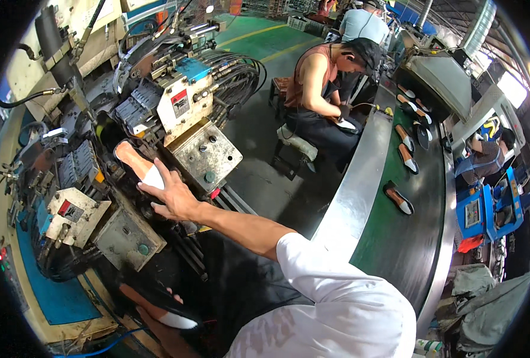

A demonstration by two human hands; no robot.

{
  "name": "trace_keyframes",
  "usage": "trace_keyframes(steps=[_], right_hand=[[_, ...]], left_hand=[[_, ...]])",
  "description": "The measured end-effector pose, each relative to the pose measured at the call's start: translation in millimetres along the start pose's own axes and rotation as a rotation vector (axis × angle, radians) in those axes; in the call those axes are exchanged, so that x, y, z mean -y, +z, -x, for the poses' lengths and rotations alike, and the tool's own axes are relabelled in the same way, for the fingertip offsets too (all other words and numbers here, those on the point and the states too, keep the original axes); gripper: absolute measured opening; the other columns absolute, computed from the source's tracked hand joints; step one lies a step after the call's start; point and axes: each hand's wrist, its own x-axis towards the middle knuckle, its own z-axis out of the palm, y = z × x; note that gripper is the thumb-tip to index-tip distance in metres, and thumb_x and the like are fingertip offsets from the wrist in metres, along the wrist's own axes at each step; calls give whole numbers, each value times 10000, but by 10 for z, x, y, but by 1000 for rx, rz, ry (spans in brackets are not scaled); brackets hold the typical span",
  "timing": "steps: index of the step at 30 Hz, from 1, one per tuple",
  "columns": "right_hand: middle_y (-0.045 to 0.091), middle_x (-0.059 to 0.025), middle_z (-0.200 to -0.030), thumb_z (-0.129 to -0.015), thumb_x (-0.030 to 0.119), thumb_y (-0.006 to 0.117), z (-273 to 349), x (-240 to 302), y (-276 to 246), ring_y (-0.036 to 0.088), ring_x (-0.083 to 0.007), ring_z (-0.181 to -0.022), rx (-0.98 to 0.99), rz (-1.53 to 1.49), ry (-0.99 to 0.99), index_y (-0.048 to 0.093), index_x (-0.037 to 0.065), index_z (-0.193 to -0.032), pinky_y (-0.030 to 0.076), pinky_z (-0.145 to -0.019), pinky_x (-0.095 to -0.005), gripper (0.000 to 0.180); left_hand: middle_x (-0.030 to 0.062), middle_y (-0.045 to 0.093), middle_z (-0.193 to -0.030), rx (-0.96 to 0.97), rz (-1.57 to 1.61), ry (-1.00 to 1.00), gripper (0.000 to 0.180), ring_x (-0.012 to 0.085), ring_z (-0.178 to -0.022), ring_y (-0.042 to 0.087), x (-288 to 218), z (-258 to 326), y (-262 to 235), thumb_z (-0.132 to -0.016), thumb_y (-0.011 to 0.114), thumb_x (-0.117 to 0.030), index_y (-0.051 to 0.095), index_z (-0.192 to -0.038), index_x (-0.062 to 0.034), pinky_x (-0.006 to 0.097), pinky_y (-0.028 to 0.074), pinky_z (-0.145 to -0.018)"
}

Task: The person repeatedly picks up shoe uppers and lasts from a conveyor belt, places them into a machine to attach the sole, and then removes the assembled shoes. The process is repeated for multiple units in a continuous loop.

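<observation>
Shoe on press under right hand; control box beside.

bright daylight, heavy fisheye distortion

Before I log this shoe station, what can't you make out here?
- Left hand, head view: mostly hidden under the black shoe it holds; its grip is unclear.
- Shoe on the machine: its near end is covered by the right hand.
- Shoes on the green belt: too small for detail.
</observation>
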Motion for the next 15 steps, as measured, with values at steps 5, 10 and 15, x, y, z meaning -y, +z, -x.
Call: trace_keyframes(steps=[5, 10, 15], right_hand=[[143, -322, -1714, -857, 232, 818, -42, 24, 10, 520, -526, -1245, 13, 2, -36, 625, 303, -1497, 519, -1085, -566, 672], [123, -350, -1718, -813, 225, 837, -115, 87, 32, 505, -565, -1277, 105, 77, 13, 608, 284, -1520, 559, -1046, -551, 746], [19, -363, -1734, -809, 168, 800, 113, 323, 267, 529, -560, -1232, 55, 145, -20, 517, 259, -1597, 562, -990, -566, 843]], left_hand=[[221, 688, -1216, -115, -63, 24, 893, 362, -939, 721, 170, 521, -250, -1018, 344, -824, 418, -1570, -126, 525, 631, -787], [217, 689, -1209, -160, -122, 17, 883, 357, -929, 722, 303, 876, -375, -1019, 347, -821, 440, -1550, -121, 517, 633, -794], [213, 689, -1202, -178, -156, 12, 874, 352, -919, 723, 364, 1106, -442, -1021, 350, -818, 462, -1531, -117, 509, 634, -800]])
